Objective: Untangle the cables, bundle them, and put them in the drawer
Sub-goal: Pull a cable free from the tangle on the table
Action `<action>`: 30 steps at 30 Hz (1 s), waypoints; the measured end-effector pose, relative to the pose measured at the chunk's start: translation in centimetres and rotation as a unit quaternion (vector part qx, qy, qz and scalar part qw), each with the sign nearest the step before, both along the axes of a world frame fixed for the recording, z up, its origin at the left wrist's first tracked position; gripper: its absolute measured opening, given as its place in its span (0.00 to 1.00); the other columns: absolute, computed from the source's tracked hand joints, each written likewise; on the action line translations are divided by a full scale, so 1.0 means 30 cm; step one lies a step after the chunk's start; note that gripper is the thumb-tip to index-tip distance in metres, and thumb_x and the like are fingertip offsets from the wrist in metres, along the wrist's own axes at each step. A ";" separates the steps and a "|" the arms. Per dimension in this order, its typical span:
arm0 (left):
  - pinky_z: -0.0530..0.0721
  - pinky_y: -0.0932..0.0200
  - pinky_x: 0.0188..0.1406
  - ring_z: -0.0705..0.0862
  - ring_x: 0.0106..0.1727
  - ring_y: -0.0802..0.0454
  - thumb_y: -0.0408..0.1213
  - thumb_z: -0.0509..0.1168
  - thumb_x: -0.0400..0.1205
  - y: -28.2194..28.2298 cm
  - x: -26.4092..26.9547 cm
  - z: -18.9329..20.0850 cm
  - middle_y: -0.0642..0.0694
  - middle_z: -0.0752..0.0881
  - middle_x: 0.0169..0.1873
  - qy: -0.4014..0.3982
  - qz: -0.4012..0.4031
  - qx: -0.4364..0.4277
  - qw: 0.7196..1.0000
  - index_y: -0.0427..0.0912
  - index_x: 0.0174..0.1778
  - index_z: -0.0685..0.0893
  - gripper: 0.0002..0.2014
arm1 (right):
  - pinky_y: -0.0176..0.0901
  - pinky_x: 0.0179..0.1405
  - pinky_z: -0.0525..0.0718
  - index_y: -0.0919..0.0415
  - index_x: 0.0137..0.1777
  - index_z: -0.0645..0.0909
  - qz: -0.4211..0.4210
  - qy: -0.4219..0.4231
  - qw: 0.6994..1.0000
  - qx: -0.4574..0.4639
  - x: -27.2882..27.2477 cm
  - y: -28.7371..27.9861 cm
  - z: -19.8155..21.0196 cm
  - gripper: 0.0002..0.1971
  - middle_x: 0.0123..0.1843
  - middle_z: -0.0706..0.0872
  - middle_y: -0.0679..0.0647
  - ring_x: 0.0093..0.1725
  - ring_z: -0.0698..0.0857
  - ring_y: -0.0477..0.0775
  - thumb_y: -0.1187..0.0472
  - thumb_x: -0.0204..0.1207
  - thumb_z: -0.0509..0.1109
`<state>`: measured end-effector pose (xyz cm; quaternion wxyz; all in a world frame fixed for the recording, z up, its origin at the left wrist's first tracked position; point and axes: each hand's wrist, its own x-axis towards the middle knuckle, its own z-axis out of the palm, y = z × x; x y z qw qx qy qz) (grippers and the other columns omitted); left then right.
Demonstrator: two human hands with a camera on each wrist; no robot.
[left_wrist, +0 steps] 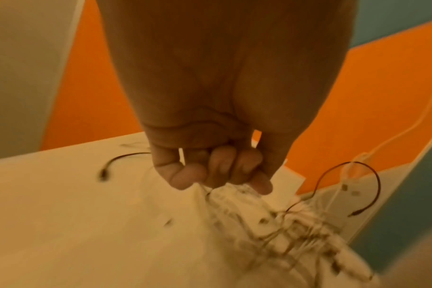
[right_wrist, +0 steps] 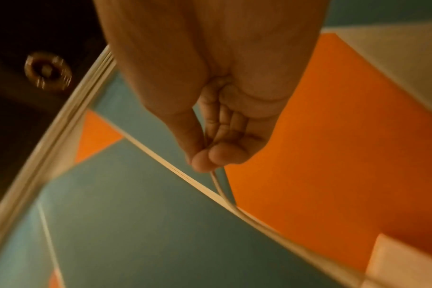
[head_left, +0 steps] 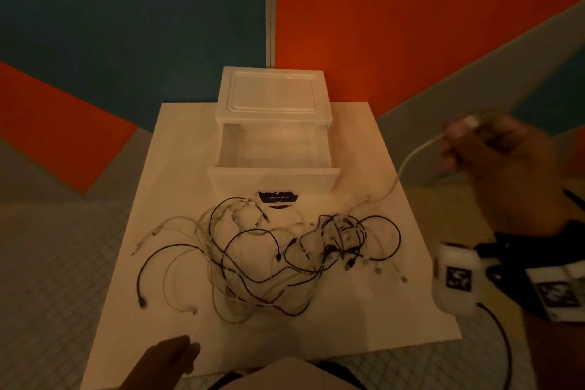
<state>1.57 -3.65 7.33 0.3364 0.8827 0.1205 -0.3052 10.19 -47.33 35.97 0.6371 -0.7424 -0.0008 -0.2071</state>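
Right hand (head_left: 493, 149) is raised off to the right of the table, blurred in the head view; the right wrist view shows its thumb and fingertips (right_wrist: 217, 154) pinched together on a white cable (head_left: 408, 161). That cable sags from the hand down toward the table's right side and runs into the tangle of cables (head_left: 269, 260), a loose heap of black and white leads with their plugs splayed out across the middle of the pale tabletop (head_left: 364, 320). Left hand (left_wrist: 210, 165) is low over the near edge of the table; in the left wrist view its fingers are curled close over blurred strands of the tangle, but whether they actually grip a strand is too smeared to tell. Behind the tangle stands a translucent white plastic drawer unit (head_left: 272, 95), its drawer (head_left: 272, 177) pulled out toward the person, with a dark blue label (head_left: 278, 196) on the front panel. No cable lies inside the drawer. Orange and teal wall panels (head_left: 411, 25) rise behind the table.
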 end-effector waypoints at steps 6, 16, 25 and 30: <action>0.81 0.52 0.38 0.84 0.32 0.57 0.43 0.65 0.82 -0.130 0.118 0.269 0.51 0.87 0.29 -0.119 -0.070 -0.147 0.980 0.56 0.35 0.86 0.11 | 0.49 0.50 0.83 0.59 0.45 0.84 0.170 0.116 0.976 -0.066 0.033 0.189 -0.201 0.10 0.47 0.87 0.57 0.46 0.84 0.61 0.57 0.82 0.64; 0.81 0.49 0.62 0.80 0.69 0.49 0.45 0.60 0.85 -0.407 0.292 0.528 0.49 0.83 0.66 -0.286 -0.064 -0.378 0.878 0.50 0.72 0.78 0.19 | 0.39 0.38 0.80 0.62 0.47 0.81 0.269 0.170 0.941 -0.112 0.044 0.436 -0.393 0.12 0.34 0.80 0.49 0.32 0.78 0.44 0.64 0.86 0.57; 0.83 0.48 0.57 0.88 0.54 0.39 0.34 0.52 0.88 -0.436 0.323 0.546 0.37 0.90 0.47 -0.312 0.039 -0.491 0.812 0.27 0.48 0.78 0.14 | 0.36 0.35 0.78 0.60 0.41 0.84 0.301 0.161 0.934 -0.104 0.015 0.479 -0.417 0.15 0.31 0.80 0.47 0.31 0.78 0.45 0.59 0.85 0.60; 0.76 0.61 0.26 0.66 0.21 0.57 0.42 0.49 0.88 -0.297 0.390 0.601 0.52 0.67 0.23 -0.274 0.164 -0.601 0.733 0.43 0.40 0.73 0.14 | 0.34 0.41 0.75 0.54 0.40 0.74 0.270 0.173 0.920 -0.228 0.009 0.389 -0.610 0.18 0.36 0.80 0.44 0.37 0.77 0.42 0.48 0.86 0.51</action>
